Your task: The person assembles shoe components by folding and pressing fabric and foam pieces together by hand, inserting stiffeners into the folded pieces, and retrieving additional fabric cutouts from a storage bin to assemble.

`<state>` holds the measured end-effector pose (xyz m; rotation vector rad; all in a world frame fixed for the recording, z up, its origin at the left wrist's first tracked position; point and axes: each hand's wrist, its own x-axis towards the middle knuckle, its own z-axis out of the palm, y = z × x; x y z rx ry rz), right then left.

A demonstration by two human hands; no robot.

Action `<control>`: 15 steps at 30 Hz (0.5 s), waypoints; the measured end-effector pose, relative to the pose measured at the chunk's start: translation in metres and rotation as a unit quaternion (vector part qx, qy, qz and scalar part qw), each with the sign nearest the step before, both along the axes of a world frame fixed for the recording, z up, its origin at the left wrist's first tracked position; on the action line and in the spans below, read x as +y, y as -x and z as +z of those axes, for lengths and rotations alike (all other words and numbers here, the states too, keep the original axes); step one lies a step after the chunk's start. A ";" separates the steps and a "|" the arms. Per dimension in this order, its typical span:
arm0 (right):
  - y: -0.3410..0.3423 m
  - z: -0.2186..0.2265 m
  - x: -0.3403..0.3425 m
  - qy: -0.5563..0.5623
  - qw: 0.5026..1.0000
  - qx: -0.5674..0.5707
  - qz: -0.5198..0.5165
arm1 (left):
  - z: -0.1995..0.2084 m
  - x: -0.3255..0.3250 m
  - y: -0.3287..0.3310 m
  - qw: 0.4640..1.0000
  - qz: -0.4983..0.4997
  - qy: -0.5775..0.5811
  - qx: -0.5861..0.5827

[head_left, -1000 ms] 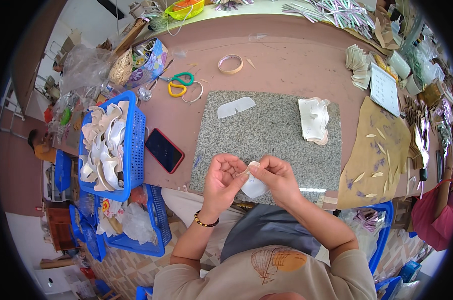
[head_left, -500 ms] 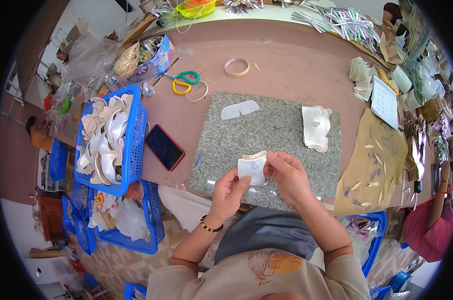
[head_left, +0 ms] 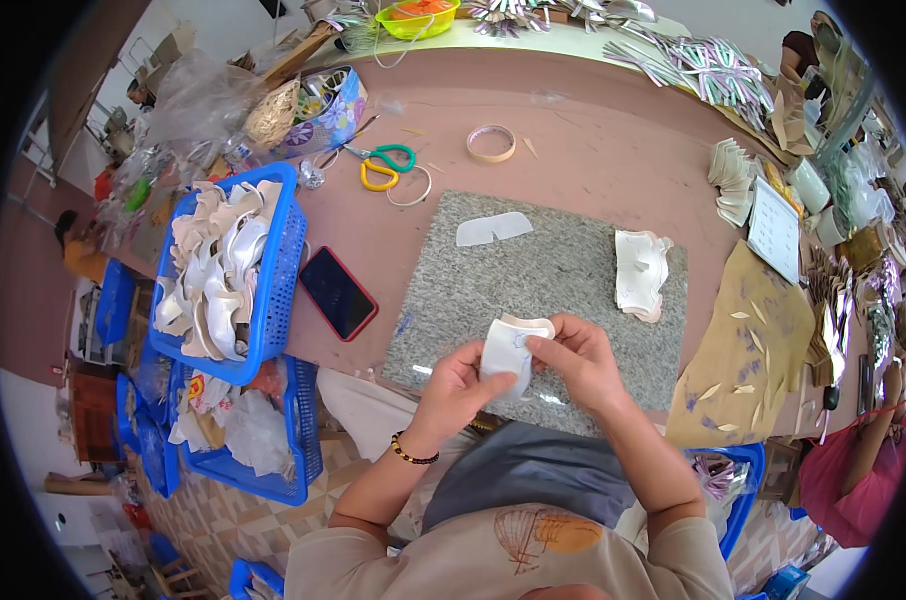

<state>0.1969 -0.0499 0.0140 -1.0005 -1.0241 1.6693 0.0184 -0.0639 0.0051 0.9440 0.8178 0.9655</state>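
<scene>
A curved white leather-like piece (head_left: 505,350) with a cream lining and faint blue marks is held between my two hands, above the near edge of a grey stone slab (head_left: 543,285). My left hand (head_left: 460,383) grips its lower left side, thumb on the front face. At its upper right, my right hand (head_left: 579,362) pinches the edge with thumb and fingers. Farther right on the slab lies a stack of similar cream-white pieces (head_left: 640,275). A flat translucent template (head_left: 493,229) lies near the slab's far left corner.
Left of the slab are a red-edged phone (head_left: 339,293) and a blue basket (head_left: 291,235) heaped with white pieces. Scissors (head_left: 385,170) and a tape roll (head_left: 490,144) lie beyond. On the right, brown paper (head_left: 713,370) carries scraps; another person's arm (head_left: 878,420) is at the far right.
The held piece has tilted and turned, showing more of its long white face. My right thumb has moved onto its front. The whole view has shifted slightly.
</scene>
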 end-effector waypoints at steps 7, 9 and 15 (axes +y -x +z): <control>0.005 -0.006 -0.003 0.081 0.970 0.215 -0.082 | 0.000 0.000 0.007 0.993 -0.105 0.040 -0.030; 0.009 -0.004 -0.005 0.092 0.962 0.247 -0.076 | 0.002 -0.002 0.011 0.995 -0.086 0.048 -0.029; 0.028 0.011 -0.006 0.126 0.942 0.299 -0.082 | 0.009 -0.005 0.034 0.988 -0.073 -0.133 0.032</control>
